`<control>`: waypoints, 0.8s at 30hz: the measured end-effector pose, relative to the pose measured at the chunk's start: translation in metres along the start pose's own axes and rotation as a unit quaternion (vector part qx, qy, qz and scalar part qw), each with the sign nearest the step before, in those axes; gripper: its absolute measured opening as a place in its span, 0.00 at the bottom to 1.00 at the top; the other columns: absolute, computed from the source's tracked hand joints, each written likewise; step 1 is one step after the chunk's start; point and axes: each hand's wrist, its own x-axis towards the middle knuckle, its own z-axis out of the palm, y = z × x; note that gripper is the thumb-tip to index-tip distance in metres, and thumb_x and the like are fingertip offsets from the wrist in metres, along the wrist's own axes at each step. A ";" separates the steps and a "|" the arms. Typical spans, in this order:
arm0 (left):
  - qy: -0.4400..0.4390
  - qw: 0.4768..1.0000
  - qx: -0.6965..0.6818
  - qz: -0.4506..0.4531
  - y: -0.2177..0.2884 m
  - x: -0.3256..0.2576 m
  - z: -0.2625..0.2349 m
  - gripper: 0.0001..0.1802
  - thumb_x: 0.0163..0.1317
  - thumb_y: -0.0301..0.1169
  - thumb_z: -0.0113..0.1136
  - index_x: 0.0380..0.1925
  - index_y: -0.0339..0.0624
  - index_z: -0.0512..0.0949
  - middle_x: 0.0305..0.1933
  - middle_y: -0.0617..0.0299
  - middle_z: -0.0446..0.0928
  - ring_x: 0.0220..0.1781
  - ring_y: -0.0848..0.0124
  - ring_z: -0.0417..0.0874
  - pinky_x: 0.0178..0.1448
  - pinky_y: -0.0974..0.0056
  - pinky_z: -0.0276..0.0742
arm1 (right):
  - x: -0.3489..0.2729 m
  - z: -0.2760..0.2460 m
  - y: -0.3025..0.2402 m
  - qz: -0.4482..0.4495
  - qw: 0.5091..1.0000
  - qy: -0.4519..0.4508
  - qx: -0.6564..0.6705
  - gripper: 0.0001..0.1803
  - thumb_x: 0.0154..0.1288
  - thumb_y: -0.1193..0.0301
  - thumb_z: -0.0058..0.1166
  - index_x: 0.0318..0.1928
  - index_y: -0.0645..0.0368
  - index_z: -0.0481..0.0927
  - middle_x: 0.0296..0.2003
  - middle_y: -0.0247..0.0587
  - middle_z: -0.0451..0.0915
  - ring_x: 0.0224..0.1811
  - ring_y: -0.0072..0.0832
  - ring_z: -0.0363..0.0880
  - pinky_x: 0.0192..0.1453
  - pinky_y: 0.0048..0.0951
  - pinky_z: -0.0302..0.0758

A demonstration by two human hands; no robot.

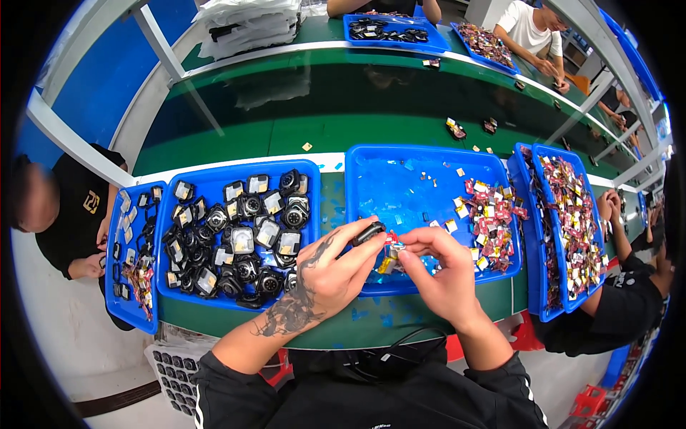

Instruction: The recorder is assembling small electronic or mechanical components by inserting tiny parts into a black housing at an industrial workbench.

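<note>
My left hand is closed around a black watch case above the near edge of the middle blue tray. Between the fingers of my right hand is a small red circuit module with a yellow and silver part hanging below it. The module is right beside the case; whether the two are still joined I cannot tell. To the left, a blue tray holds many black watch cases. A heap of red circuit modules lies in the right part of the middle tray.
Stacked blue trays of modules stand at the right, a narrower mixed tray at the left. Beyond a white rail runs a green belt with a few loose pieces. Co-workers sit left, right and across. Black cables hang near me.
</note>
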 end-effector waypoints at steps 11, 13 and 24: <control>-0.001 1.000 0.013 0.024 -0.002 0.000 -0.001 0.13 0.51 0.21 0.68 0.39 0.39 0.83 0.43 0.53 0.82 0.39 0.60 0.86 0.39 0.64 0.84 | 0.000 -0.007 0.010 -0.013 0.999 -0.033 -0.018 0.05 0.62 0.85 0.55 0.37 0.65 0.78 0.32 0.42 0.82 0.34 0.27 0.85 0.37 0.26 0.80; 0.000 1.000 -0.001 -0.004 -0.001 0.000 -0.002 0.12 0.52 0.22 0.67 0.38 0.39 0.83 0.43 0.53 0.82 0.39 0.60 0.86 0.39 0.64 0.84 | 0.002 -0.007 0.010 -0.009 1.000 -0.011 -0.006 0.05 0.62 0.85 0.55 0.38 0.65 0.77 0.32 0.42 0.82 0.33 0.27 0.84 0.37 0.26 0.79; -0.051 0.834 -0.442 -0.328 0.011 -0.008 0.000 0.10 0.61 0.17 0.60 0.43 0.29 0.82 0.45 0.53 0.80 0.42 0.70 0.85 0.44 0.70 0.84 | 0.019 -0.038 -0.012 -0.149 0.970 -0.040 -0.189 0.12 0.55 0.80 0.63 0.42 0.63 0.81 0.39 0.44 0.82 0.43 0.40 0.82 0.46 0.35 0.79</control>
